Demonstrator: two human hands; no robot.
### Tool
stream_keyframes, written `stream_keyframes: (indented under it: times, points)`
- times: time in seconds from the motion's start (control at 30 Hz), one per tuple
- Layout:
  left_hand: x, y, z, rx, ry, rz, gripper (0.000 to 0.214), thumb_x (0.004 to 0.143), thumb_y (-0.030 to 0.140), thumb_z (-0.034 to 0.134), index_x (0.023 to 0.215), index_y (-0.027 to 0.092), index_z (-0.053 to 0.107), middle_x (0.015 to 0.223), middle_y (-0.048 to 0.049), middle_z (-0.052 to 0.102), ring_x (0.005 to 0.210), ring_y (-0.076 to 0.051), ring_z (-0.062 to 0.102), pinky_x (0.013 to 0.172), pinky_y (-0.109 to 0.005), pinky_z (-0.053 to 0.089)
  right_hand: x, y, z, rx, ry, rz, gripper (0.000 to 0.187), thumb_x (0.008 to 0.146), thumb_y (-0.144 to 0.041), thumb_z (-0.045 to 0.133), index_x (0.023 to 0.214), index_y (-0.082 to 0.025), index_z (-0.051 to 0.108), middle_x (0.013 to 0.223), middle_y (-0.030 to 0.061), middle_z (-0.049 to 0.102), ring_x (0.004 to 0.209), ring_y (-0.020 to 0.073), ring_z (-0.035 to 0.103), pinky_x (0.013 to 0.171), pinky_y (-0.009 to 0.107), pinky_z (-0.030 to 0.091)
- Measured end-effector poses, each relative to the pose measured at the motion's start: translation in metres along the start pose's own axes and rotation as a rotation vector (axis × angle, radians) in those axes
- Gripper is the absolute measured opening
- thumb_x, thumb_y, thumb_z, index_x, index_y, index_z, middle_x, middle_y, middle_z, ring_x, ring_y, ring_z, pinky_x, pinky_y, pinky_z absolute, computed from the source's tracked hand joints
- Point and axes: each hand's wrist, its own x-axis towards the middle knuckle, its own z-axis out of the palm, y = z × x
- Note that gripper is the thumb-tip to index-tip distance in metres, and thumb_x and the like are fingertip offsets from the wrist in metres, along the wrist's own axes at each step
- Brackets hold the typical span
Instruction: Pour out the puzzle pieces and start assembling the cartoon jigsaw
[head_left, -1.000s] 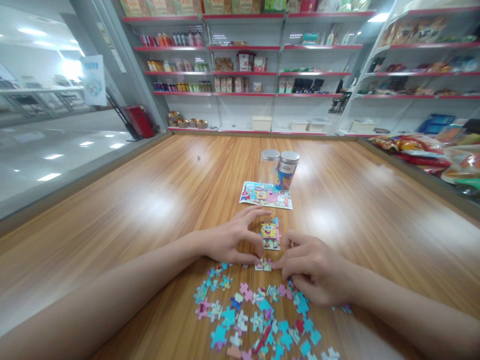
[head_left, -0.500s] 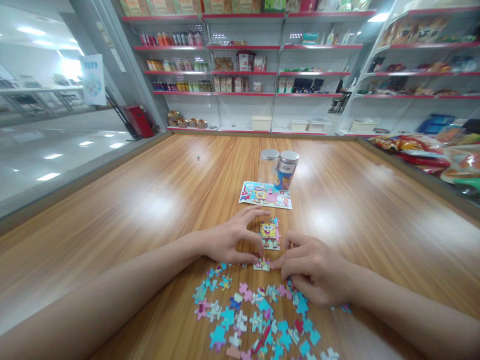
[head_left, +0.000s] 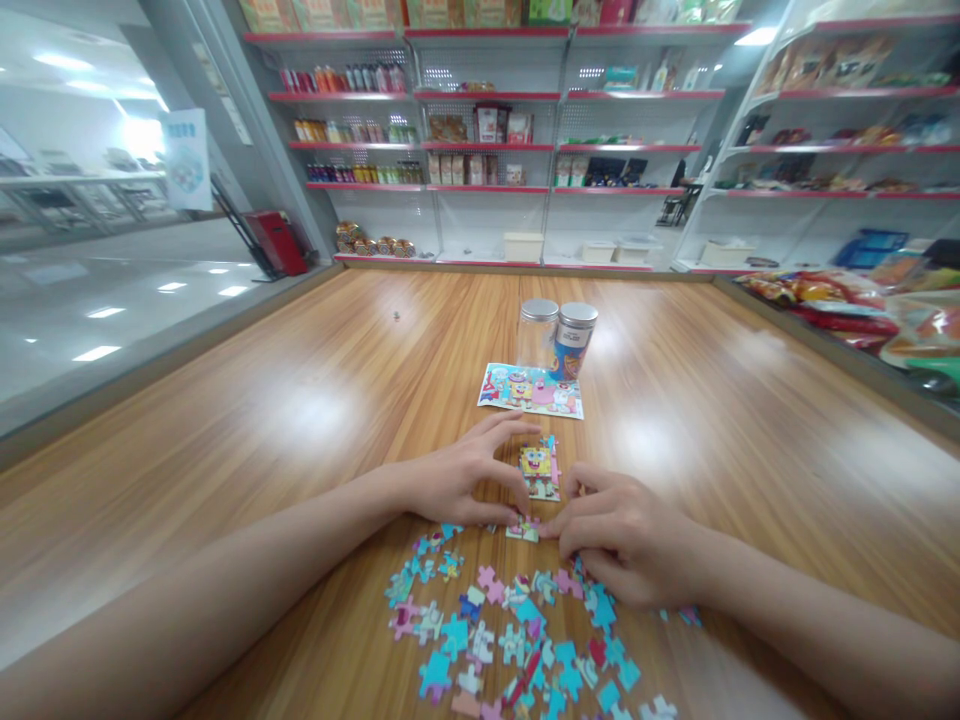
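On the wooden table (head_left: 315, 400), my left hand (head_left: 457, 478) and my right hand (head_left: 619, 535) meet over a small joined puzzle piece (head_left: 523, 530). Thumb and fingertips of both hands pinch it from either side. Just beyond it lies a small assembled patch with a yellow cartoon figure (head_left: 540, 470), between the two hands. My left index finger reaches out past that patch. A scatter of several loose puzzle pieces (head_left: 517, 640), blue, pink and white, lies in front of me under my wrists.
A printed reference picture (head_left: 531, 390) lies farther out, with two lidded jars (head_left: 559, 338) standing behind it. Red-edged shop shelves (head_left: 487, 140) line the back wall. Packaged goods (head_left: 862, 310) pile along the table's right edge.
Both hands and the small piece between them have crept slightly away from me, toward the assembled patch. Nothing else has moved.
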Motion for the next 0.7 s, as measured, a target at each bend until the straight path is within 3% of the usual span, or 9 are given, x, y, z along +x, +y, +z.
stream_keyframes:
  times: [0.4,0.7]
  points:
    - [0.0001,0.0008,-0.0037,-0.033,-0.051,0.009,0.013,0.085,0.033,0.076,0.096,0.028,0.079,0.160,-0.0040,0.032,0.150,-0.033,0.024,0.125,-0.057,0.020,0.0057,-0.0036,-0.0024,0.003,0.029,-0.028,0.023,0.076,0.001,0.052,0.076,-0.018,0.065,0.079,0.0021,0.072,0.081,0.0185,0.052,0.075,0.033,0.043]
    - [0.0016,0.0010,-0.0050,-0.055,-0.052,0.036,0.011,0.084,0.029,0.077,0.094,0.028,0.080,0.158,-0.0048,0.036,0.149,-0.035,0.026,0.125,-0.059,0.020,0.0059,-0.0024,-0.0011,0.015,0.045,-0.035,0.024,0.074,0.002,0.052,0.075,-0.018,0.065,0.079,0.0011,0.073,0.077,0.0173,0.049,0.074,0.032,0.042]
